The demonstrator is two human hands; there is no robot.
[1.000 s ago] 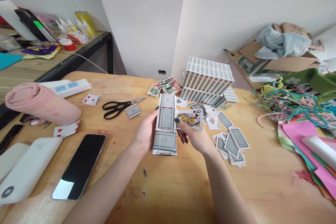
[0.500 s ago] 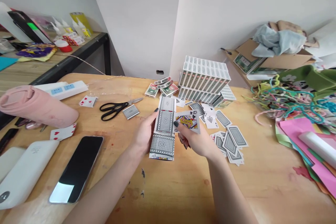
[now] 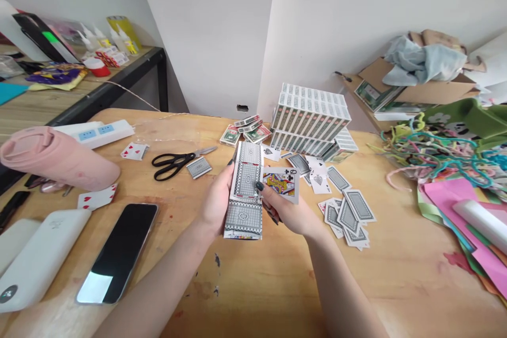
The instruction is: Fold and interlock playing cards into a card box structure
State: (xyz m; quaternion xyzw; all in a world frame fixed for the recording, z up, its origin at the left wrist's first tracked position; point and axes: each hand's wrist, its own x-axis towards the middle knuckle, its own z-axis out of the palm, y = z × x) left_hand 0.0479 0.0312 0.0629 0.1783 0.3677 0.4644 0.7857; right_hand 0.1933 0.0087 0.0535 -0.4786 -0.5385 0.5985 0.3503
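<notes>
Card strip: the thing I'm working on is this strip of patterned card backs (image 3: pixel 247 179), held up off the table (image 3: pixel 259 296) around the middle of the frame. Looks like several cards joined end to end, with the near one tilted a bit differently.
Left hand: my left hand (image 3: pixel 216 200) is partly curled along the strip's left edge, thumb up the side. It's got hold of it, but the fingers behind are hidden, so can't tell how hard.
Right hand: my right hand (image 3: pixel 287 211) is mostly closed, thumb on top, pinching the queen of clubs (image 3: pixel 283 182) face up. Some fingertips are out of sight underneath.
Step in hand: I'd call it fitting the queen to the strip's right edge. They meet or overlap there, can't tell if it's tucked in.
Next move: imo calls for a steady left hand and a gentle right-hand push, keeping the queen flat so nothing buckles.
Spare cards: loose cards (image 3: pixel 350 216) right of centre, folded card (image 3: pixel 199 167) left of centre, next to the scissors (image 3: pixel 174 163).
Boxes: stacked card boxes (image 3: pixel 312 113) sit upper right of centre, beyond my hands.
</notes>
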